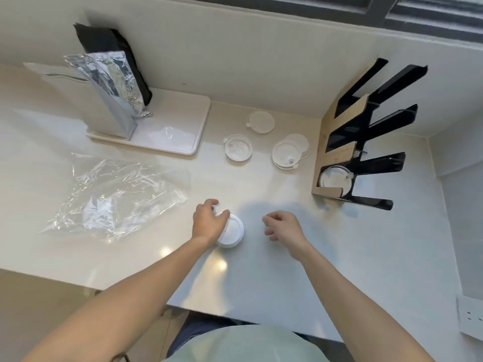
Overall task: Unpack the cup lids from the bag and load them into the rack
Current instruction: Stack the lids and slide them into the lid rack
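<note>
Your left hand (209, 222) grips the lid stack (231, 231); the rack (339, 163) lies far right, nearer your empty, loosely curled right hand (283, 226).

Counter (261, 283) runs to a back wall and a right wall. Back left: tray (183, 121) against the wall, two upright pouches (112, 82) on its left part. Front of tray, toward left edge: plastic bag (117, 197), flat. Back right corner: rack (360, 142), one lid (334, 178) in its nearest slot. Between tray and rack: loose lids (261, 121). Near front edge, centre: stack of lids (231, 231).
</note>
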